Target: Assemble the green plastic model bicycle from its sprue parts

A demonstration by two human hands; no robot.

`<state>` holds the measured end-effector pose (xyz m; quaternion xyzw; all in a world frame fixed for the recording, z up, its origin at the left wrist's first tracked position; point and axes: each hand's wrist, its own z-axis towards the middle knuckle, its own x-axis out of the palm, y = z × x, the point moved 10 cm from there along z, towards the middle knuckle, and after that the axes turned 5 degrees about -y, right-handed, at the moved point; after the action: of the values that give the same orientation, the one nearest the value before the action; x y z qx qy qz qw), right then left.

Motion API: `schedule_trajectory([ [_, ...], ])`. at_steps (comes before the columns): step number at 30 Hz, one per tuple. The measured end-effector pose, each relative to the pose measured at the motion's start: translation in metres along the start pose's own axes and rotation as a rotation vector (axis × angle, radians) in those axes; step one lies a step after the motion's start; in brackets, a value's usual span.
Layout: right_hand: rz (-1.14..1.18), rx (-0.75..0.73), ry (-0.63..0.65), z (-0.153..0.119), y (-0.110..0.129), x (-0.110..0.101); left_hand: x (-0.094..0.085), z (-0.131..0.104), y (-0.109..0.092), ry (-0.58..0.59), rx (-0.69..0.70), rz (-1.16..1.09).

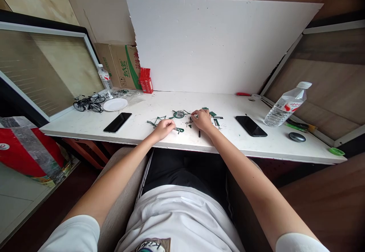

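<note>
My left hand (pixel 164 129) is closed in a pinch at the near part of the white table, with a small green part (pixel 179 130) at its fingertips. To its left lies a green bicycle frame piece (pixel 155 122). A small wheel with green parts (pixel 179 114) rests between and beyond my hands. My right hand (pixel 202 119) reaches down with bent fingers among small dark and metallic parts; whatever its fingertips touch is too small to make out. Flat green pieces (pixel 212 113) and dark rectangular pieces (pixel 218 118) lie just right of it.
The white table (pixel 182 141) holds phones on the left (pixel 118 122) and right (pixel 251 126), a white plate (pixel 115 104), black model bicycles (pixel 89 103), bottles (pixel 286 105) and a red box (pixel 146 81). A white board (pixel 222 46) stands behind.
</note>
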<state>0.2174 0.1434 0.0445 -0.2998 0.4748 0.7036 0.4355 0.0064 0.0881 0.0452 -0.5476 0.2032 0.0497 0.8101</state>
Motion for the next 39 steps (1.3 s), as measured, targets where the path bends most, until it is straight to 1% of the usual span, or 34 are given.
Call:
schedule_trajectory([
  [5,-0.071,0.025,0.064,0.005,-0.012,-0.016,0.0,0.0,0.001,0.002,0.0,0.001],
  [9,-0.036,0.051,0.125,0.006,-0.022,-0.034,0.0,0.001,0.005,-0.002,-0.005,0.007],
  [12,0.022,0.003,0.241,0.003,-0.022,-0.037,0.001,0.002,0.007,-0.004,-0.002,0.0],
  [15,0.027,-0.044,0.348,0.001,-0.026,-0.039,0.001,0.003,0.007,-0.006,0.006,-0.009],
  [19,-0.031,0.049,0.414,0.001,-0.048,-0.041,0.001,0.004,0.007,-0.011,0.011,-0.009],
  [21,-0.057,0.07,0.435,0.0,-0.054,-0.043,0.001,0.004,0.007,-0.012,0.013,-0.013],
  [24,-0.048,0.053,0.453,-0.003,-0.052,-0.048,0.001,0.004,0.009,-0.01,0.007,-0.012],
  [28,-0.065,0.082,0.472,-0.007,-0.054,-0.055,0.001,0.004,0.011,-0.007,-0.003,-0.01],
  [33,-0.077,0.101,0.493,-0.007,-0.06,-0.053,0.002,0.004,0.013,-0.006,-0.019,-0.016],
  [39,-0.074,0.099,0.454,0.0,-0.074,-0.057,0.002,0.003,0.011,-0.008,-0.028,-0.005],
])
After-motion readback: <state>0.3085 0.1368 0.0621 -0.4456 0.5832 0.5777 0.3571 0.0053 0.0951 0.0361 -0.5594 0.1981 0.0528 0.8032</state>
